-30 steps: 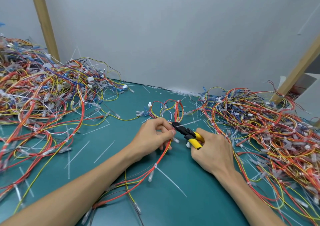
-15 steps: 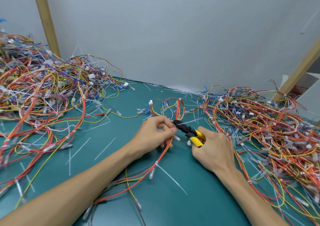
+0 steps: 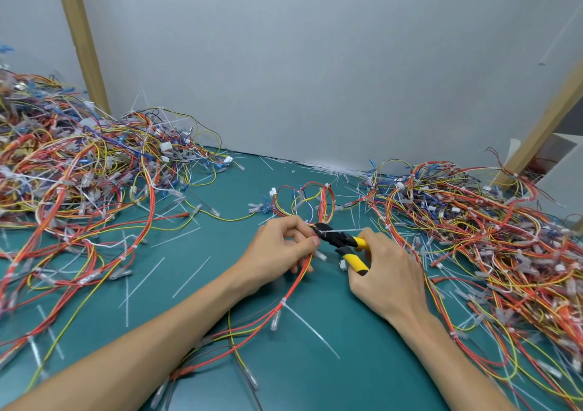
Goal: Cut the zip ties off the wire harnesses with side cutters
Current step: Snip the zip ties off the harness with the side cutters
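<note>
Left hand point(image 3: 280, 246) fingers pinch the harness point(image 3: 296, 281); right hand point(image 3: 388, 271) (knuckles up) grips the side cutters point(image 3: 342, 243)

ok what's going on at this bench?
A person is stripping zip ties from wire harnesses. The left hand pinches a red-and-yellow harness; the right hand grips yellow-handled side cutters, tips at a white zip tie beside the left hand. Harnesses fill a left pile and a right pile; cut ties litter the green mat.

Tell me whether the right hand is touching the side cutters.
Touching. The head view shows the right hand gripping the side cutters, its fingers curled round their yellow handles.
</note>
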A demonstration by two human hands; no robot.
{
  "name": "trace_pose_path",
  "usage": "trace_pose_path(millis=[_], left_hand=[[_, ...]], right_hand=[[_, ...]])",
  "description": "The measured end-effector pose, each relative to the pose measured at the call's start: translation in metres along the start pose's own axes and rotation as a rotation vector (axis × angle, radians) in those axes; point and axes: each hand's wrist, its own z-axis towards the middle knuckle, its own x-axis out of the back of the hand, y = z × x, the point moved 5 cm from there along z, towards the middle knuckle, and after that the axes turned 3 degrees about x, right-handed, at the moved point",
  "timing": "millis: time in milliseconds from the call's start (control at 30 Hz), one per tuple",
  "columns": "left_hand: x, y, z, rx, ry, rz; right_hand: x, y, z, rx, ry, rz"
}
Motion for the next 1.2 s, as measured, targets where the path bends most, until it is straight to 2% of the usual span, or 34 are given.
trace_pose_path(millis=[300,1200], left_hand=[[-0.0003,0.0016,-0.0009,-0.014,-0.001,0.002],[-0.0025,0.0022,-0.0024,-0.02,-0.016,-0.015]], right_hand=[[0.0013,-0.0024,0.0006,0.013,0.017,0.055],[0.0048,-0.0021,-0.0017,-0.027,-0.009,0.018]])
